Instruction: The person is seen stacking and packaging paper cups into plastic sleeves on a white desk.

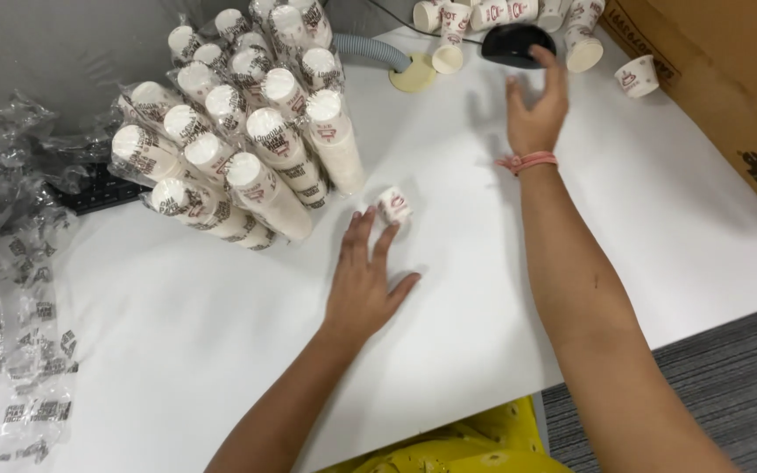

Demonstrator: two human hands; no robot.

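Observation:
My left hand (363, 278) lies flat on the white table (221, 342), fingers spread, its fingertips just touching a small paper cup (393, 207) lying on its side. My right hand (536, 109) reaches far across the table with fingers apart, its fingertips at a black computer mouse (512, 42). It holds nothing. A pink band circles the right wrist. Left of the lone cup, a large pile of sleeved paper-cup stacks (238, 131) lies on the table.
Several loose paper cups (582, 48) lie at the far edge near the mouse. A cardboard box (720, 96) stands at the right. Crumpled clear plastic wrappers (10, 289) cover the left side. A grey hose (374, 51) and a black keyboard (98, 188) sit behind the pile.

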